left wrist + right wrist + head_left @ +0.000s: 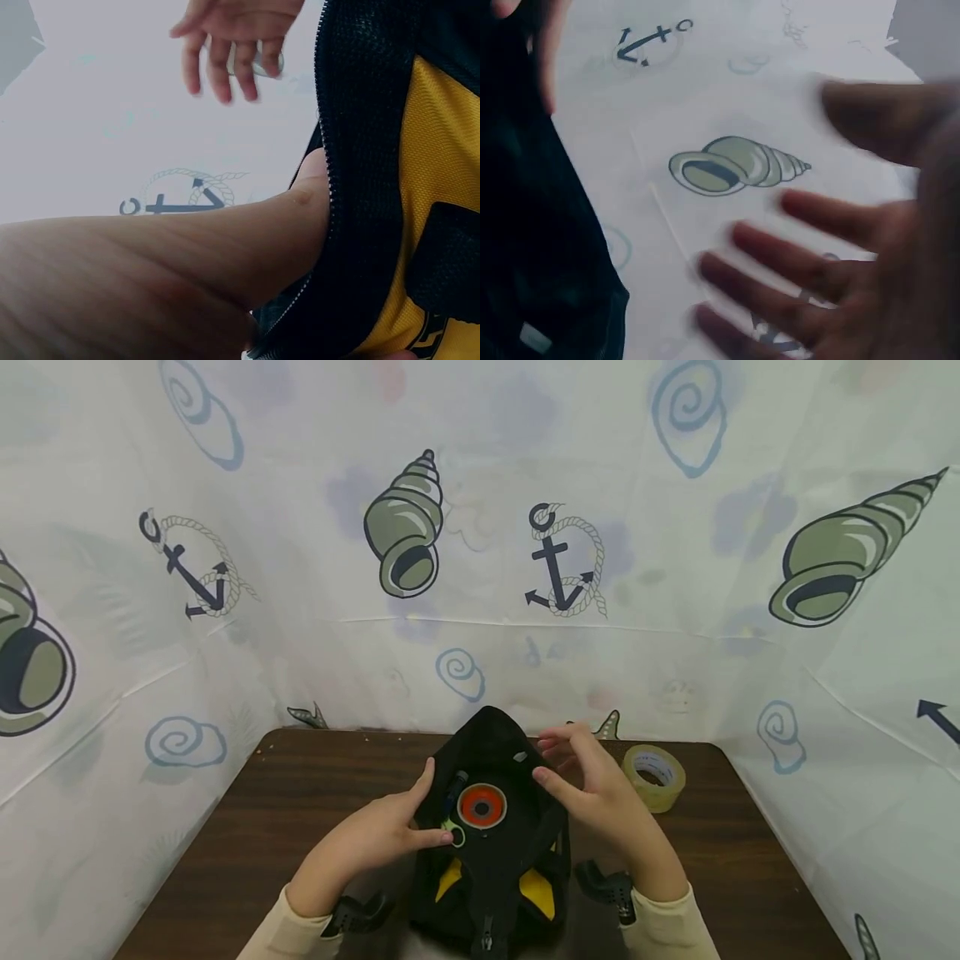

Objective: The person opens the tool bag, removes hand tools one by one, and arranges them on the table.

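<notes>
A black and yellow zippered bag (491, 902) stands gaping on the table in the head view. Inside it show a round orange-red thing (468, 810) with a dark middle, a pale green loop handle (461, 841) and a dark stick-like thing (454, 787). My left hand (382, 835) grips the bag's left side: in the left wrist view its thumb (292, 217) passes behind the zipper edge and a fingertip (397, 355) shows at the yellow panel. My right hand (592, 777) is beside the right rim, fingers spread and holding nothing in the right wrist view.
A roll of clear yellowish tape (673, 781) lies on the dark wooden table (742, 860), just past my right hand. White cloth (480, 677) printed with shells and anchors hangs behind the table and on both sides.
</notes>
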{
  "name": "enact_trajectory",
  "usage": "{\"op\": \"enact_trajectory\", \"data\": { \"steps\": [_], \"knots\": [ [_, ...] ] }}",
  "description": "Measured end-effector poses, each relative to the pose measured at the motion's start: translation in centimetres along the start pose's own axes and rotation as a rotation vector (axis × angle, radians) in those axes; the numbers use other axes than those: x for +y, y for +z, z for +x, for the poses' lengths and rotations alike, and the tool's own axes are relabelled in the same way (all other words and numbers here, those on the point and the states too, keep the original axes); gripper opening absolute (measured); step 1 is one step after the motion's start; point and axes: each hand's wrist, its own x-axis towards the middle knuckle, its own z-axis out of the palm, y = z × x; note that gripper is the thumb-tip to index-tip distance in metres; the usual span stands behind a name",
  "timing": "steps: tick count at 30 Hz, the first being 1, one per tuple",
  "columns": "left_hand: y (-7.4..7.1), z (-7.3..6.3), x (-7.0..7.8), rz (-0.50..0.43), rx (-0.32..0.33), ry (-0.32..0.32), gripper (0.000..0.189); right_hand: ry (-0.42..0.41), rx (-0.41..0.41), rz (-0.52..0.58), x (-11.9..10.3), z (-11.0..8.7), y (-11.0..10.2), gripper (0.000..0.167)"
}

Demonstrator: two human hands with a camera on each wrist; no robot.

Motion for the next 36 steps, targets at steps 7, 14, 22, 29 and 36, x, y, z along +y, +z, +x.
{"op": "enact_trajectory", "data": {
  "steps": [7, 14, 22, 29, 36],
  "knots": [
    [0.0, -0.1, 0.1, -0.002, 0.011, 0.005, 0.121, 0.142, -0.111, -0.018, -0.9, 1.7, 2.7, 0.038],
    [-0.1, 0.1, 0.1, -0.014, -0.005, 0.019, 0.121, 0.331, -0.379, -0.109, -1.6, 5.3, 4.7, 0.048],
    [0.0, 0.2, 0.1, -0.019, -0.023, 0.018, 0.122, 0.501, -0.576, -0.232, 0.3, 8.3, 7.4, 0.066],
    [0.2, 0.2, -0.1, -0.011, -0.014, 0.001, 0.122, 0.620, -0.567, -0.198, 3.3, 9.1, 9.7, 0.087],
    [0.1, 0.2, -0.2, -0.004, -0.006, 0.008, 0.121, 0.731, -0.566, -0.072, 6.3, 8.1, 11.6, 0.111]
  ]
}}
